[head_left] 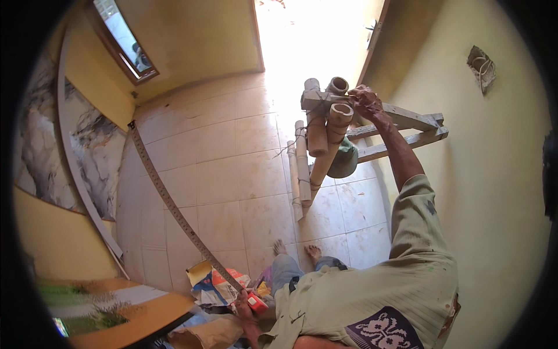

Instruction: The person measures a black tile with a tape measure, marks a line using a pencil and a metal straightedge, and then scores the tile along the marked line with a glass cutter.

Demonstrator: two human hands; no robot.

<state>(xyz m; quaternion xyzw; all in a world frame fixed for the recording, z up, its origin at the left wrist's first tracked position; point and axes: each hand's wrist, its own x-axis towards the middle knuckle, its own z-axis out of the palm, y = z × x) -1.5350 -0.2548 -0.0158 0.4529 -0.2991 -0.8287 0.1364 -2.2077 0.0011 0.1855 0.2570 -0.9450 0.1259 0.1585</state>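
At the lower middle, my left hand grips a red tape measure, its long blade running diagonally up to the foot of the left wall. My right hand, arm stretched forward, is closed on the top of a makeshift stand beside short bamboo pieces tied to it with wire. Weathered wooden beams form a slanted brace toward the right wall. A green rounded object sits behind the bamboo, partly hidden.
Tiled floor, bright doorway ahead, narrow window. Marble-patterned panels and a long pale strip line the left wall. Bags and an orange-green board lie lower left. The right wall has a wire-filled hole.
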